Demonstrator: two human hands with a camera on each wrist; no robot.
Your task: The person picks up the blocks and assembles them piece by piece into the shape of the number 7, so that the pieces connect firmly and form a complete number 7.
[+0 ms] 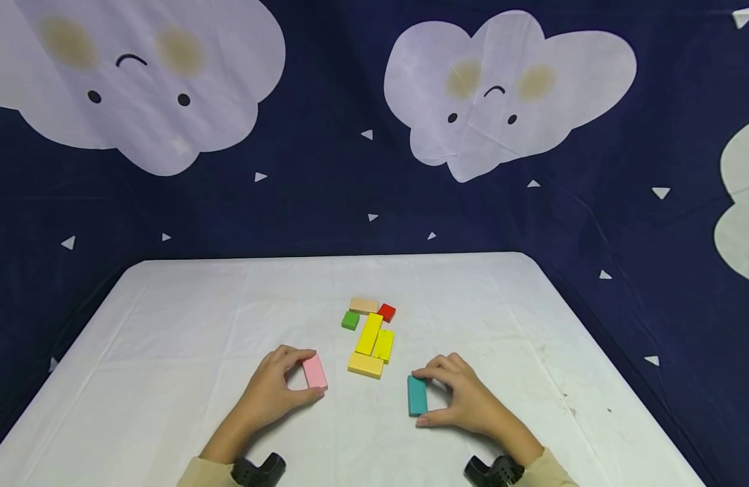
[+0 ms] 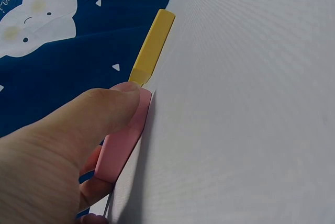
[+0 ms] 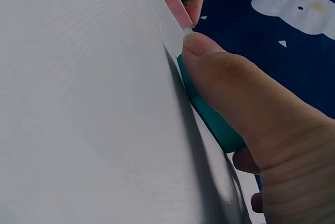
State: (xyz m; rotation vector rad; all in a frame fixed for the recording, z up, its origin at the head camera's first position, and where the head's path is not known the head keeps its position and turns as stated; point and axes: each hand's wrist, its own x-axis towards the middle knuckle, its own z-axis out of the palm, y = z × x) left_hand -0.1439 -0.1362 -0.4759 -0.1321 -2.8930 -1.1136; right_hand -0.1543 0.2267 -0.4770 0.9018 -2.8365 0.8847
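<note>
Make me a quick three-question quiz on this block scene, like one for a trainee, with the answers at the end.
1. Which block does the left hand hold?
2. True or false: the right hand touches nothing.
3. Count them: how many untouched blocks lie grouped beyond the hands?

Key:
1. The pink block.
2. False: it pinches the teal block between thumb and fingers.
3. Six: a tan block, a green block, a red block and three yellow blocks.
</note>
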